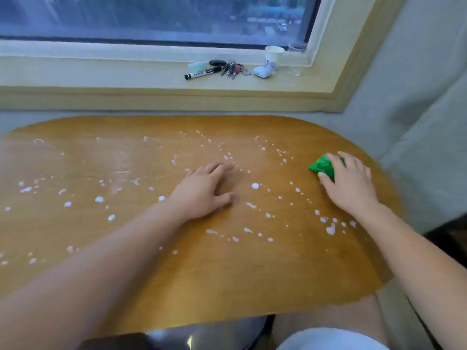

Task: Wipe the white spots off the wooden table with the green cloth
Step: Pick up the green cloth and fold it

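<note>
A wooden table [192, 279] with rounded far corners fills most of the view, its glossy orange-brown top catching pale window light across the left half. White spots [255, 186] are scattered over nearly the whole surface: lines of small flecks toward the far side, larger blobs across the middle and left, and a cluster near the right edge by the right forearm. The near centre of the top is mostly bare wood. The green cloth [323, 166] lies bunched on the table at the far right, and the right hand [350, 184] rests on it with fingers curled over the top and thumb against its near side, covering its right part. The left hand [204, 192] lies palm down at the middle of the table, fingers loosely spread and holding nothing, with spots all around it. Beyond the table runs a pale windowsill [101, 74] under a wide window [151, 16] with a blurred outdoor view. On the sill, right of centre, sit a black marker [203, 72], a bunch of keys [232, 68], a small white case [262, 71] and a paper cup [273, 55]. A light grey curtain [424, 122] hangs at the right.
</note>
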`<state>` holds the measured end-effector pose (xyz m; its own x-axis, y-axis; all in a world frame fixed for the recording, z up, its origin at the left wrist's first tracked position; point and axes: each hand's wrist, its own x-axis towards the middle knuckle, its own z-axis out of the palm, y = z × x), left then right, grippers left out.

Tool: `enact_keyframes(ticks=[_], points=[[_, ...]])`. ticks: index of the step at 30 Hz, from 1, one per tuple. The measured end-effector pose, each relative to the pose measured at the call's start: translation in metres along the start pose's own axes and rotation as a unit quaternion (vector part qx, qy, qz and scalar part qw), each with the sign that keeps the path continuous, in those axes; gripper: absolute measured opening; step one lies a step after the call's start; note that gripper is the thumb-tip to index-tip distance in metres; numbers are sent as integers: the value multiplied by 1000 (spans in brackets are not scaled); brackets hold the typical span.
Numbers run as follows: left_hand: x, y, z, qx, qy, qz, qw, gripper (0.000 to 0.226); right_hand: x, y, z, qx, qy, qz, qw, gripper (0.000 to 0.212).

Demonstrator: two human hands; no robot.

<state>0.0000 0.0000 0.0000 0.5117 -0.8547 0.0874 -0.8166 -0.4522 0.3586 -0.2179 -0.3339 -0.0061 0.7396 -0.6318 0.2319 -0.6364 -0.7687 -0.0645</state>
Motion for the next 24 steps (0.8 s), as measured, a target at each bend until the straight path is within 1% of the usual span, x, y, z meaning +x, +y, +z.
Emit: enact_keyframes(ticks=[2,5,6,8,10,13,16,20,24], points=[[-17,23,-5,3,15,15,1000,81,-15,12,-20,-2,21,39,999,65],[-16,20,0,-10,-9,0,1000,80,-2,15,-18,25,-19,94,995,61],[-20,21,-2,-18,-11,-6,1000,80,-1,14,-19,39,-25,106,993,57],[-24,18,-7,-28,-5,-10,1000,77,5,10,-27,70,-26,103,992,44],[-28,11,-16,-43,12,-19,999,74,14,-2,-38,113,-3,91,989,34],[-36,-6,-33,-114,44,-38,992,76,21,-48,-63,191,41,22,980,28],[-53,-20,-57,-185,92,-50,977,85,18,-115,-92,265,53,-76,960,25],[-86,-34,-96,-310,135,-61,939,98,3,-214,-117,350,14,-180,919,21],[-131,-53,-132,-365,184,-64,911,99,-21,-310,-122,396,-47,-262,879,22]])
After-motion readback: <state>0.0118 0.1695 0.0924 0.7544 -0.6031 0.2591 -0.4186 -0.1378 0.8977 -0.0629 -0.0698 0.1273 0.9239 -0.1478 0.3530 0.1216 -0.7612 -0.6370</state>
